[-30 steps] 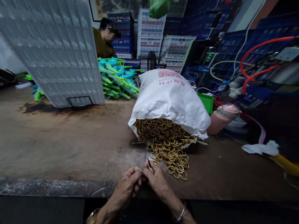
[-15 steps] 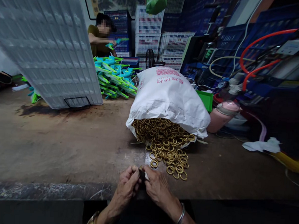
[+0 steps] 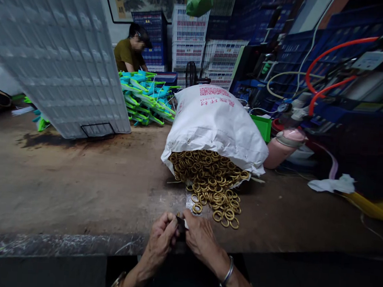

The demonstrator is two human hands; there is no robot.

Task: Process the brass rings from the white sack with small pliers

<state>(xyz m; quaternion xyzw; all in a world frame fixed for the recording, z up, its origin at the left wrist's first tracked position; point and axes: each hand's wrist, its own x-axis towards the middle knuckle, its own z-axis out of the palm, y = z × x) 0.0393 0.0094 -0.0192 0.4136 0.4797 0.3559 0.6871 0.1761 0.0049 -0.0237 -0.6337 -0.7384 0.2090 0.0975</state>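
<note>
My left hand point(image 3: 161, 241) and my right hand point(image 3: 200, 237) meet at the near edge of the worn workbench point(image 3: 78, 188). Both are closed in a pinch around a small dark piece point(image 3: 180, 223) held between them; what it is I cannot make out. Just beyond my fingers lies a heap of gold-coloured metal rings point(image 3: 213, 186) spilling out of a white woven sack point(image 3: 215, 123) that lies on its side, mouth toward me. A bracelet sits on my right wrist and a gold watch on my left.
A large grey moulded tray point(image 3: 60, 53) leans on a black stand at the back left. Behind it lie turquoise and green plastic parts point(image 3: 145, 97), where another person point(image 3: 130, 49) sits. Crates are stacked behind. A pink flask point(image 3: 285, 147), hoses and a white rag point(image 3: 333, 184) are at the right.
My hands have stayed together at the bench edge, shifting slightly toward me. The person at the back has lowered the arm that held a turquoise part.
</note>
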